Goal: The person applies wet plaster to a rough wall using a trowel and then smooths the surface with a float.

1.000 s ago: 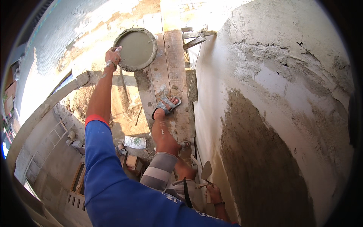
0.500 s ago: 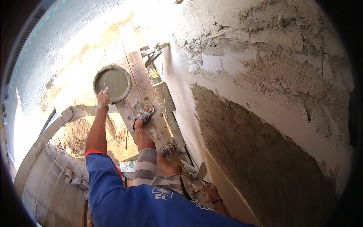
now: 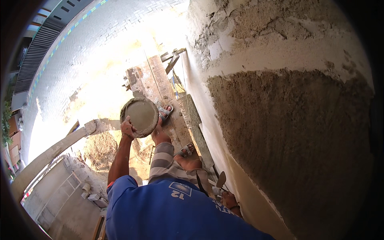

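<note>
A round bucket (image 3: 156, 119) with a mortar-caked rim, filled with smooth grey mortar (image 3: 140, 114), hangs by its thin handle in front of my left leg. My left hand (image 3: 128, 129) is closed at the near left side of its rim, gripping the handle. Low at the right, close to the wall, my right hand (image 3: 229, 199) grips a trowel (image 3: 221, 180) whose blade points up and away from me. The trowel's grip is mostly hidden in my fingers. Beside me on the right, the wall (image 3: 236, 52) carries a large patch of dark, damp plaster (image 3: 288, 140).
My sandalled feet stand on narrow wooden planks (image 3: 156, 80) raised above the ground. Timber pieces (image 3: 173, 62) stick out at the plank's far right. A curved concrete edge (image 3: 60, 146) runs at the left, with bare soil (image 3: 100, 152) below. A ladder (image 3: 60, 196) leans at the lower left.
The bucket has come off the planks and moved toward me and right, carried by my left hand. My right hand still holds the trowel low by the wall. My view has turned.
</note>
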Motion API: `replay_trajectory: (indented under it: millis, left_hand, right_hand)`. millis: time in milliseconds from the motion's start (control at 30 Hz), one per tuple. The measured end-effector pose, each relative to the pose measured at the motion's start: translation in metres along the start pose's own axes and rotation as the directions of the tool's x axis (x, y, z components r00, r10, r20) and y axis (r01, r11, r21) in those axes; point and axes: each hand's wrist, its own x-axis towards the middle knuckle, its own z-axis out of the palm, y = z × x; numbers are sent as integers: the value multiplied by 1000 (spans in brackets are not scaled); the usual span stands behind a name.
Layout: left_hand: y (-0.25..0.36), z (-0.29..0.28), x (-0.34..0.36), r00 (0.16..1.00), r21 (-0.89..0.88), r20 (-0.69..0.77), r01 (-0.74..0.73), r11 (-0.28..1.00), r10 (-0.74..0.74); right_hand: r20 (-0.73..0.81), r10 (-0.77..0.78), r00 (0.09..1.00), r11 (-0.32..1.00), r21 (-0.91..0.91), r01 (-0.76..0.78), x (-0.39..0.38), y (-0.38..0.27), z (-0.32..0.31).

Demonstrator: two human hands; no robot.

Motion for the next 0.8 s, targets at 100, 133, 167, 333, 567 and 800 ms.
replay_trajectory:
  millis: [100, 133, 167, 333, 567, 800]
  left_hand:
    - [-19, -25, -44, 1000, -49, -10, 1, 999, -2]
    - [-24, -37, -59, 1000, -77, -22, 12, 997, -14]
    - [-28, -46, -77, 999, -115, -33, 28, 993, -32]
    - [-43, -69, -124, 997, -108, -74, 24, 994, -32]
    - [-89, -98, -143, 979, -152, -113, 150, 977, -168]
    - [-156, -78, -107, 979, -199, -116, 142, 970, -167]
  right_hand:
    - [-2, -76, 997, 967, -244, 73, -32, 0, -21]
    - [65, -232, 971, 910, -337, 240, -23, 38, -37]
    - [129, -379, 917, 815, -422, 396, -23, 62, -54]
    - [50, -153, 987, 913, -375, 161, -42, 93, -78]
    - [211, -246, 946, 926, -238, 293, -23, 114, -95]
    - [99, 7, 995, 997, 72, -14, -47, 44, -59]
